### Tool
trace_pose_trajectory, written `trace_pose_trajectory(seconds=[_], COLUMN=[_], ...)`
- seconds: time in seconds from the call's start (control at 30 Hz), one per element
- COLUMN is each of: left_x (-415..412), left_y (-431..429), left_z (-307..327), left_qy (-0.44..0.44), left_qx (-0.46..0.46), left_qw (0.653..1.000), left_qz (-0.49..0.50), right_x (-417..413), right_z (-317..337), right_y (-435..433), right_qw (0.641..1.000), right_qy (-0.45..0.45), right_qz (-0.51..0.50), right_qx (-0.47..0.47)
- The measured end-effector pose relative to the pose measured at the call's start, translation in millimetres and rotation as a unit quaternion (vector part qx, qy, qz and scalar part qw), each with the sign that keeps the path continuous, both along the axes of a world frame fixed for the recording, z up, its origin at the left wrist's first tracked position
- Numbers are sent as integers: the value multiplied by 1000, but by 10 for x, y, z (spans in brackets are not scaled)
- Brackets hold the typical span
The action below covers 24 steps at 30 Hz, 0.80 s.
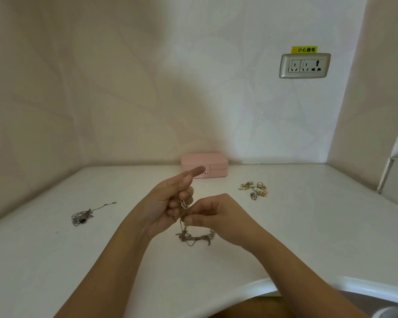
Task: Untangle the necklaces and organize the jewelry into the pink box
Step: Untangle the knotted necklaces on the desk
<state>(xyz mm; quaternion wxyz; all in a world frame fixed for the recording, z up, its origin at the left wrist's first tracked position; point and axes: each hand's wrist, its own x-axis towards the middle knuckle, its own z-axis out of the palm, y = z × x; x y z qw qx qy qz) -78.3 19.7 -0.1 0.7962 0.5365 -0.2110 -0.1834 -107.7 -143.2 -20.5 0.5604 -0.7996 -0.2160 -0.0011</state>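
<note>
I held both forearms raised and converging, my left hand (168, 200) with its index finger stretched forward, my right hand (218, 216) pinched beside it.

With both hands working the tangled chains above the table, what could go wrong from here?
Both hands, left hand and right hand, pinch the tangled necklaces; pulling apart may tighten the knot or snap a thin chain. The dangling tail drags on the table and could snag. The pink box is shut, so nothing can go in yet.

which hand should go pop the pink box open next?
Probably left: left hand has its index finger free, pointing toward the shut pink box. Right hand pinches the tangled necklaces.
</note>
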Motion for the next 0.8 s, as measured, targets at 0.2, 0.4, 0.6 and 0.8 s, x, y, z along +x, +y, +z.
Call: trace_pose_trajectory(seconds=[0.2, 0.4, 0.6, 0.8], left_x=[36, 68, 127, 192], left_y=[41, -25, 26, 91], left_z=[-5, -100, -175, -177], left_qy=[25, 42, 50, 66], left_qx=[-16, 85, 126, 126], left_qw=[1000, 995, 990, 988], left_qz=[-7, 8, 49, 66], right_x=[-14, 68, 73, 152], right_z=[110, 203, 220, 293], right_y=[-206, -479, -726, -964], right_qw=[975, 957, 991, 954], right_qy=[62, 105, 51, 2], right_qz=[29, -49, -113, -297], right_qx=[213, 265, -56, 33])
